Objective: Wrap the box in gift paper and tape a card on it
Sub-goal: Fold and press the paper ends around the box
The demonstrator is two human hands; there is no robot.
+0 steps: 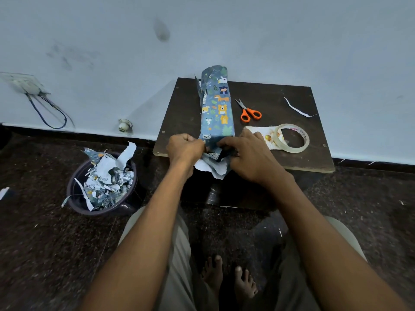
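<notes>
Blue paper: the gift paper [217, 108], printed with animals, already runs the whole length of the box [221, 102], which lies lengthways down the middle of the table [179, 113], its far end towards the wall.
Near end: loose paper hangs off the near table edge, white underside showing and crumpled below my hands; this is the end I judge to be in hand.
Far end: paper stands up open and unfolded there, so I reckon that end is not yet closed.
Left hand: my left hand [183, 148] is curled, fingers pinching the paper at the near left corner of the box.
Right hand: my right hand [247, 153] is bent over the near right corner, fingertips pressing and nipping the flap inward.
Doing it well: I would push both side flaps flat against the box end first, crease them sharply at the corners, then fold the remaining flaps over so no white shows.
Hold: 1 hand should keep the fold pinned while the other goes for tape, else I expect it to spring open.
Tape: the tape roll [293, 138] sits just right of my right hand, resting partly on the card [262, 136].
Scissors: orange-handled scissors [249, 111] lie just beyond the card, right of the box.
Risk: the crumpled overhang looks bulky; trimming may be needed.
</notes>
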